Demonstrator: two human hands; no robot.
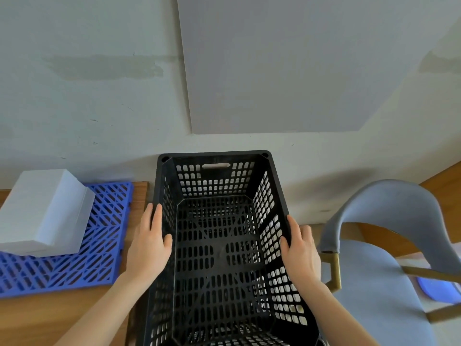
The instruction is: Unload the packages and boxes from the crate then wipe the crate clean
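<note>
A black perforated plastic crate (214,156) fills the centre of the head view, and nothing lies inside it. My left hand (149,243) grips its left rim, thumb inside the wall and fingers outside. On the opposite rim my right hand (300,248) grips the same way. White boxes (42,213) are stacked to the left on a blue slatted mat (99,240).
The mat lies on a wooden surface (50,318) at the left. A grey upholstered chair (389,258) with a brass-coloured frame stands close on the right; something blue (436,288) shows beyond its armrest. A pale wall and a grey panel (287,66) rise behind the crate.
</note>
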